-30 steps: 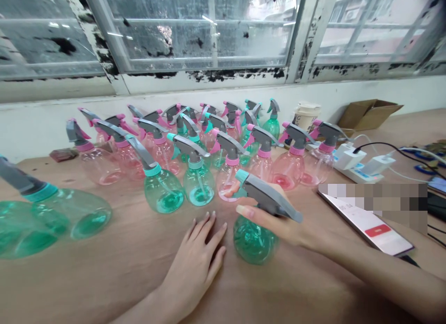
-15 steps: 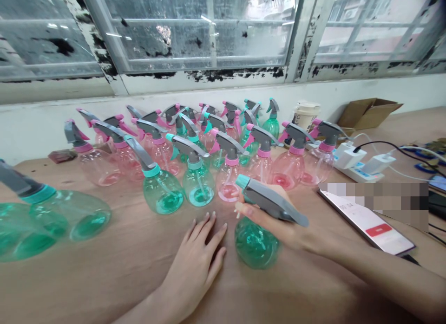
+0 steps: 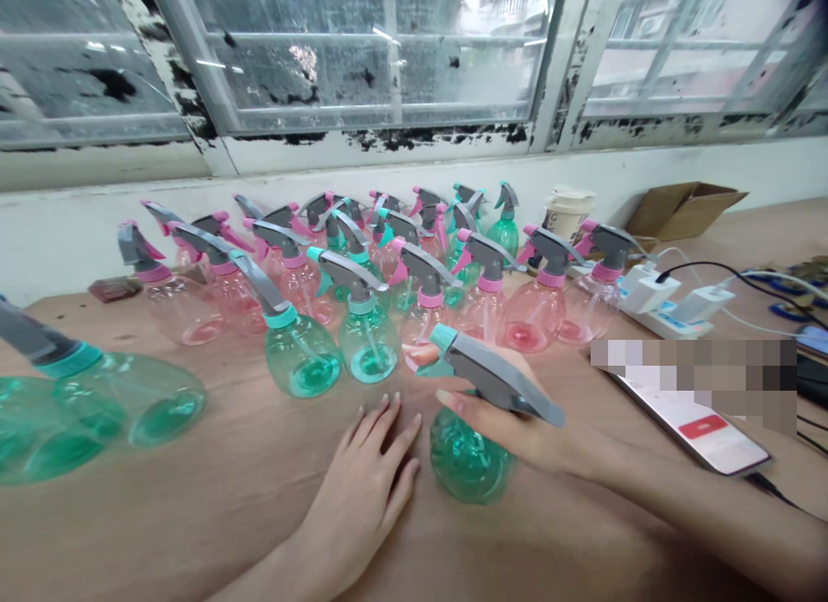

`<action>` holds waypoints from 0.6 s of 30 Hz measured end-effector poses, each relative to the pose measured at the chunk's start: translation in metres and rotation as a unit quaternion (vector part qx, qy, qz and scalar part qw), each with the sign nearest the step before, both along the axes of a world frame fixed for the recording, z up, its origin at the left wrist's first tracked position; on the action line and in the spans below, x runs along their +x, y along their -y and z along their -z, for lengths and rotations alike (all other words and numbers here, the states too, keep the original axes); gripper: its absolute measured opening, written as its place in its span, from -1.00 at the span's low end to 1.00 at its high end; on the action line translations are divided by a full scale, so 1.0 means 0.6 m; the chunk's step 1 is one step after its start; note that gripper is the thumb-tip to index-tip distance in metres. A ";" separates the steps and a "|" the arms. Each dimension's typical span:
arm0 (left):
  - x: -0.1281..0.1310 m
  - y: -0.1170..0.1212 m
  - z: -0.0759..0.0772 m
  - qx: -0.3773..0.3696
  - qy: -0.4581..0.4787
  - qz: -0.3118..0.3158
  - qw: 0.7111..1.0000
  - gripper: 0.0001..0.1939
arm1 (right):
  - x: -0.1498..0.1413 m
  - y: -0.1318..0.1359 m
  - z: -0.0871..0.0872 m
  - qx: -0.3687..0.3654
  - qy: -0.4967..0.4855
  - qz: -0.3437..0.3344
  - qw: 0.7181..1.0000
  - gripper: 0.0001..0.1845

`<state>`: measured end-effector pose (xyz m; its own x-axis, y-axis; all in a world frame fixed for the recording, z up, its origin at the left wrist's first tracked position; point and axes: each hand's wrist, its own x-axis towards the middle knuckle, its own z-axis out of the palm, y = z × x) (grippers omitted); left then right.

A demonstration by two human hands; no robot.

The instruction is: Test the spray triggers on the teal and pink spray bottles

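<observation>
My right hand [image 3: 511, 412] is wrapped round the neck of a green spray bottle [image 3: 469, 460] with a grey and teal trigger head. Its index finger reaches forward to the teal trigger, and the bottle's collar is hidden by the hand. The nozzle points away to the left. Palm down on the table, my left hand [image 3: 368, 473] rests flat with its fingers spread, just left of that bottle. Two more green spray bottles [image 3: 301, 356] and a pink spray bottle [image 3: 430, 322] stand just beyond the hands.
Several pink and green spray bottles fill the back along the wall. Other green bottles [image 3: 161, 399] are at the left edge. On the right lie a phone [image 3: 705, 429], a power strip with chargers [image 3: 673, 313] and cables. A paper cup [image 3: 567, 210] and cardboard box [image 3: 686, 210] stand behind.
My right index finger curled in with the trigger half a second ago and is now extended forward again. The held bottle shifted slightly; my left hand stayed still.
</observation>
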<state>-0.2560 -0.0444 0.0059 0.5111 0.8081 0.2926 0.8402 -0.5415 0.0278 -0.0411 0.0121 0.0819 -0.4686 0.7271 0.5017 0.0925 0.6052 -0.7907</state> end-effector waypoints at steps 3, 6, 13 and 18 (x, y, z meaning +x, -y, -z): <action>0.000 0.000 0.000 0.001 -0.005 -0.001 1.000 -0.57 | 0.002 0.002 -0.001 -0.002 0.000 -0.001 1.000 -0.73; 0.000 -0.001 -0.001 0.001 -0.007 0.000 1.000 -0.57 | 0.004 0.002 0.002 0.002 -0.013 0.005 1.000 -0.72; 0.002 -0.001 -0.004 -0.002 -0.017 -0.002 1.000 -0.57 | 0.003 0.002 -0.004 -0.041 -0.025 -0.038 0.998 -0.96; 0.001 -0.001 -0.002 -0.001 -0.012 0.002 1.000 -0.59 | 0.004 0.002 0.004 -0.040 -0.021 -0.012 0.999 -0.87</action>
